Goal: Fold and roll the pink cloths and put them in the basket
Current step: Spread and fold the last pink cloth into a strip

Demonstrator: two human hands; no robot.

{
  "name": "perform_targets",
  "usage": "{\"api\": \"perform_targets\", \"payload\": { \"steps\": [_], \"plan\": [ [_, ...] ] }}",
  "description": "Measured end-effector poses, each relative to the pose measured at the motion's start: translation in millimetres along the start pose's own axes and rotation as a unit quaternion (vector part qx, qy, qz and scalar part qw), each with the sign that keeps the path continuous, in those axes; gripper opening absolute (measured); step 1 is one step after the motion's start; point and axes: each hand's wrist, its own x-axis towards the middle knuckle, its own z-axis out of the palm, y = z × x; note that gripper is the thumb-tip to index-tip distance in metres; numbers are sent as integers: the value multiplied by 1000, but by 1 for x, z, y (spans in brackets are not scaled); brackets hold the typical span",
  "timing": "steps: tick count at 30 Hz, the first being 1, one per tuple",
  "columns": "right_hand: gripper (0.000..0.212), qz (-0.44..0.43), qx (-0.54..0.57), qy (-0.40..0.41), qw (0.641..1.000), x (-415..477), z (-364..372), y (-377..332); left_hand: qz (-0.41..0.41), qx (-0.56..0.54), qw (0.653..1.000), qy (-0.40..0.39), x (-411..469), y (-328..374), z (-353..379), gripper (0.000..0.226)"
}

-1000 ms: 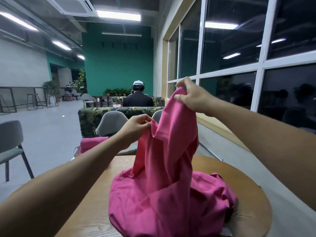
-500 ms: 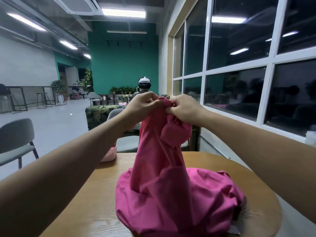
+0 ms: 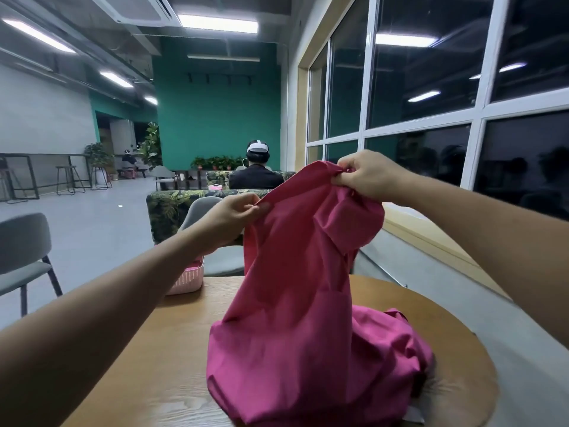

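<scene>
Pink cloth [image 3: 295, 272] hangs over the surface [image 3: 154, 365], its tail heaped there. Hands were bunched together; now left hand [image 3: 237, 214] and right hand [image 3: 366, 175] pinch its top edge apart, likely opening it for folding, basket [image 3: 187, 278] waiting beyond.

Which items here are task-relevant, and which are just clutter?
Job: cloth, gripped by left hand and right hand; basket; table.
Lying about: left chair, stools, sofa, plants.

Left of the pink cloth [image 3: 295, 318], the left forearm [image 3: 123, 303] hides most of the basket [image 3: 188, 278]. At the cloth's lower right a white scrap [image 3: 414, 415], perhaps paper, peeks out. The bottom edge crops the cloth.
</scene>
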Motion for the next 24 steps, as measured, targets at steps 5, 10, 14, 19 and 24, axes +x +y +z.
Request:
{"api": "perform_targets", "payload": {
  "steps": [5,10,14,19,24],
  "plan": [
    [19,46,11,58,997,5,-18,19,27,171,981,-91,-7,-5,-10,37],
    [24,65,-36,79,994,5,-32,32,-11,192,978,-79,-8,-15,-28,7],
    [23,80,-85,85,990,4,-32,43,-38,104,994,7,6,-12,-50,5],
    [22,96,-119,102,983,3,-28,53,1,120,991,62,13,7,-55,21],
    [23,94,-127,107,982,4,-26,55,43,237,970,41,9,28,-58,20]
  ]
}}
